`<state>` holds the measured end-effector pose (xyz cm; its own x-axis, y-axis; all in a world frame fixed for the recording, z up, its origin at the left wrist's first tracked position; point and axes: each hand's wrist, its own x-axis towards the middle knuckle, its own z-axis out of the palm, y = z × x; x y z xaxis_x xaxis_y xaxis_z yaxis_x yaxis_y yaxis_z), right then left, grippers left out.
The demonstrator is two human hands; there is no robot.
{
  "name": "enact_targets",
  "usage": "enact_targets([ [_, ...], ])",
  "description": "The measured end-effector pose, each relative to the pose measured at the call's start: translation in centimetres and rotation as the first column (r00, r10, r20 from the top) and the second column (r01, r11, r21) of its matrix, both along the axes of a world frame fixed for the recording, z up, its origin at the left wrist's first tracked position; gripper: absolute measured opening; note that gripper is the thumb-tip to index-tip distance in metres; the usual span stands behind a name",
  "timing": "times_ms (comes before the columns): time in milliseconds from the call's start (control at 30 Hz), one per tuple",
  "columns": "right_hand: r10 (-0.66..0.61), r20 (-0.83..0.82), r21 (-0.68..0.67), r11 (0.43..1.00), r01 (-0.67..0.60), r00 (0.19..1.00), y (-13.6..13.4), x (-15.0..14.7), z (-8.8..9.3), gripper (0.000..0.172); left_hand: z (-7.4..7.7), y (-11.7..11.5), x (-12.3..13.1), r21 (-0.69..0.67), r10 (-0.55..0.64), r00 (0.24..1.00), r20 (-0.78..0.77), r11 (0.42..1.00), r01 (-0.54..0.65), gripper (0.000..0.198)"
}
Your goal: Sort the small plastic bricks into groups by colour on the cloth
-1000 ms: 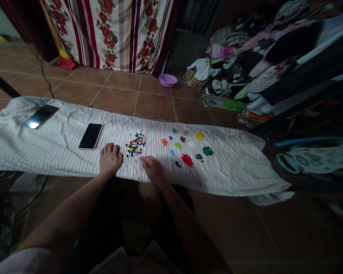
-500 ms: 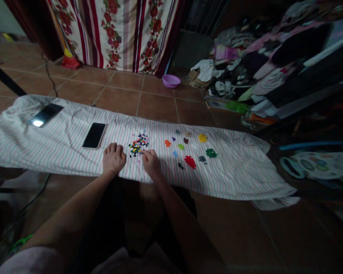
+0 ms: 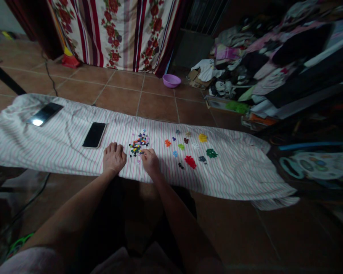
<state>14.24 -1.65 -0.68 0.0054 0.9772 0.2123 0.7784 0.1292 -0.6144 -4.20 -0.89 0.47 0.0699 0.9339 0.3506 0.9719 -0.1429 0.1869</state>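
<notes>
A mixed pile of tiny coloured pieces (image 3: 139, 144) lies on a striped cloth (image 3: 240, 175). My left hand (image 3: 114, 158) rests flat on the cloth just left of the pile, fingers stretched out, holding nothing. At the pile's lower right edge is my right hand (image 3: 151, 160), its fingers closed in a pinch; whatever is between the fingertips is too small to make out. To the right, small heaps sorted by colour include red pieces (image 3: 190, 162), dark green pieces (image 3: 211, 153), yellow pieces (image 3: 202, 137), orange pieces (image 3: 167, 143) and grey pieces (image 3: 202, 159).
Left of my hands lie a phone (image 3: 94, 135) and a second phone (image 3: 46, 113) with a bright reflection. Beyond the cloth, a purple basin (image 3: 171, 80) stands on the tiled floor before a floral curtain (image 3: 117, 34). Piled clothes (image 3: 263, 64) fill the right side.
My right hand has shifted very slightly at the pile's edge, its fingers still pinched. The left hand stays in place.
</notes>
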Motion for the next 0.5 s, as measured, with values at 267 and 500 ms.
enact_targets([
  [267,-0.059,-0.03,0.011,0.998,0.06,0.998,-0.22,-0.15,-0.04,0.021,0.01,-0.05,-0.01,0.015,0.005,1.0,-0.03,1.0,-0.004,0.028],
  [500,-0.101,-0.2,0.018,0.994,0.107,0.975,-0.02,0.47,-0.23,0.012,0.08,-0.08,0.03,0.006,0.008,0.999,-0.034,1.0,-0.008,0.028],
])
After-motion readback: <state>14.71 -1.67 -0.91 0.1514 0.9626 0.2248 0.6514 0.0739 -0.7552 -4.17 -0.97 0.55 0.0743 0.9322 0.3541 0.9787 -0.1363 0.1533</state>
